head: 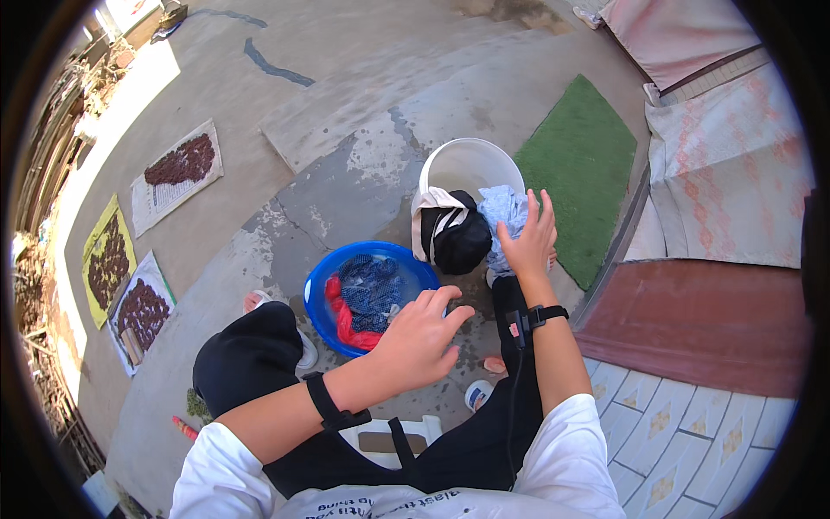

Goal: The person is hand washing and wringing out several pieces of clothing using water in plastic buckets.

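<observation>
My left hand [423, 332] is above the right side of a blue plastic basin [314, 313], its fingers loosely bent and apart, holding nothing. Inside the basin, blue checked cloth [369, 292] and red cloth [355, 336] lie in cloudy water. A white plastic bucket [476, 159] stands just beyond it. Black and cream fabric [462, 241] hangs over the bucket's near rim, beside a crumpled light-blue cloth [502, 211]. My right hand [533, 237] is spread at the right edge of this blue cloth; whether it touches the cloth cannot be told.
A white plastic stool [425, 428] shows between my legs. Right of the bucket lies a green mat [577, 168], near a reddish-brown slab [700, 324]. Sacks with dark dried material [185, 159] lie on the concrete at left. Wet patches mark the concrete around the bucket.
</observation>
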Tool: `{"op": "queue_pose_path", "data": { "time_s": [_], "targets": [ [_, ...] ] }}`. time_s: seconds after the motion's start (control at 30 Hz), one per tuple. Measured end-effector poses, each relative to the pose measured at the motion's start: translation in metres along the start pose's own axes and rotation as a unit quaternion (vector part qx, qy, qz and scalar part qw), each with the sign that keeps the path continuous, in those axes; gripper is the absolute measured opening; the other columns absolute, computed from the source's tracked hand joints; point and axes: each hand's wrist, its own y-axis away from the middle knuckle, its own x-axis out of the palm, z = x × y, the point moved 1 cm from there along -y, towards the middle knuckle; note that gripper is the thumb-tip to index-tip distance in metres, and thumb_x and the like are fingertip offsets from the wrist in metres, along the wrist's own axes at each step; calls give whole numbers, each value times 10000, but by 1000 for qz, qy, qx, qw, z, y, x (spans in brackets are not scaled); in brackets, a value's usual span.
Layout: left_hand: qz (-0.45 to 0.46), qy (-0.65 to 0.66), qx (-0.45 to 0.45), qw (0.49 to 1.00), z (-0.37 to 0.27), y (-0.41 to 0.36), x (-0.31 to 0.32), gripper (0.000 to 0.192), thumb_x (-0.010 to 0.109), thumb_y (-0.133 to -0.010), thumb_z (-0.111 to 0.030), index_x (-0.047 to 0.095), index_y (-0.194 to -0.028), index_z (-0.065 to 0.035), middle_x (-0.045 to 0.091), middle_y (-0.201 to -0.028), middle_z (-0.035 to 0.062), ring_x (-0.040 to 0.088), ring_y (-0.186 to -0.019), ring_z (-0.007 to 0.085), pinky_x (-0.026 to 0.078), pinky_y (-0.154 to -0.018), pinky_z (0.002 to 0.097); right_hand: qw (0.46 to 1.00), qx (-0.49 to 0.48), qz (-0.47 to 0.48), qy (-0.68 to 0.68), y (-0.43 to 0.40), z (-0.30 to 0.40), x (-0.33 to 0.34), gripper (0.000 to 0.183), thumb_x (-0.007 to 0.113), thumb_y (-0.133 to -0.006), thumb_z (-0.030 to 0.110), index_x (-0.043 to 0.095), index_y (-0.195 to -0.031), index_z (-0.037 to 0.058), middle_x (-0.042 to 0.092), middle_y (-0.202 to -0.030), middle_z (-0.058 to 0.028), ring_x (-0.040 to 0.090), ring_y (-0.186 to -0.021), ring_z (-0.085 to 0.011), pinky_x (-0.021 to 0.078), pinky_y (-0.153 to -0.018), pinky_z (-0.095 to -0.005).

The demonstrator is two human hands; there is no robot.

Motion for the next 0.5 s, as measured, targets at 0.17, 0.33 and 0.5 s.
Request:
{"op": "queue_pose_path", "data": {
  "time_s": [0.17, 0.33, 0.5],
  "targets": [
    [49, -5, 28, 998, -1, 10, 17, 476, 729, -770, -107, 610, -1226, -38, 574, -1262, 185, 566, -1160, 381, 491, -943, 462, 988, -81, 93, 94, 23, -30, 28, 662, 638, -943, 375, 431, -1518, 119, 363, -1584, -199, 355, -1452, -415, 350, -1136, -521],
    [291, -73, 15, 954, -4, 68, 44, 413, 723, -778, -129, 647, -1176, -47, 650, -1167, 143, 636, -1086, 339, 505, -858, 453, 971, -208, 9, -119, 68, 53, -6, 434, 692, -880, 231, 624, -1268, 50, 613, -1271, -154, 586, -1166, -363, 451, -943, -453],
    [473, -193, -11, 859, 15, 101, 42, 349, 765, -762, -180, 694, -1088, -77, 671, -1005, 98, 658, -1012, 280, 485, -804, 421, 886, -248, 368, -133, 181, 122, 51, 523, 747, -835, 242, 596, -1313, 91, 597, -1264, -145, 589, -1153, -354, 485, -925, -475]
  ]
}}
